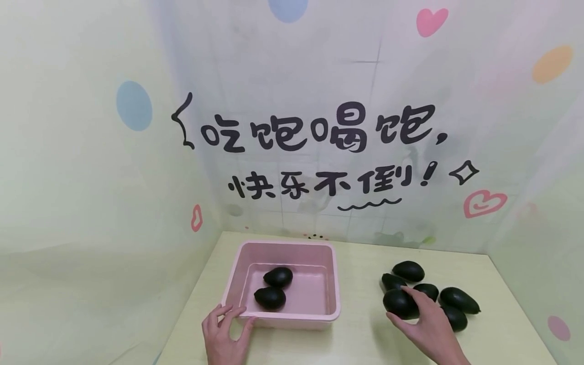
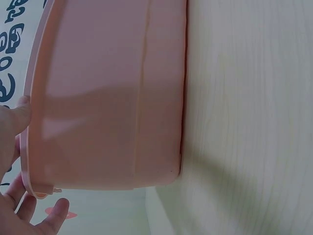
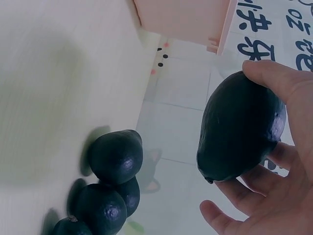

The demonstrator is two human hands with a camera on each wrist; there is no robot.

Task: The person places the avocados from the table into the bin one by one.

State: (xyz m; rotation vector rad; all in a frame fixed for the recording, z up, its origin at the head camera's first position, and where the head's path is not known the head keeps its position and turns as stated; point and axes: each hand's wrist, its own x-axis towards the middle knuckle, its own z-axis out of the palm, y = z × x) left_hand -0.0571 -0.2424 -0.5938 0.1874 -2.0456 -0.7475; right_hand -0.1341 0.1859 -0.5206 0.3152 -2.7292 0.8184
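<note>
Head camera facing forward and down, close wrist cameras tilted sideways, all sharing the pink bin (image 1: pixel 296 323)

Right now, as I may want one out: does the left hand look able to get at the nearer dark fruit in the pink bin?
Probably yes, after letting go: the left hand holds the near-left corner of the pink bin, the top is open, and nothing covers the nearer dark fruit.

Left hand (image 1: pixel 224 335), fingers (image 2: pixel 56 214) bent, thumb (image 1: pixel 247 330) apart; right hand (image 1: pixel 428 323) in a thumb-and-finger grip
</note>
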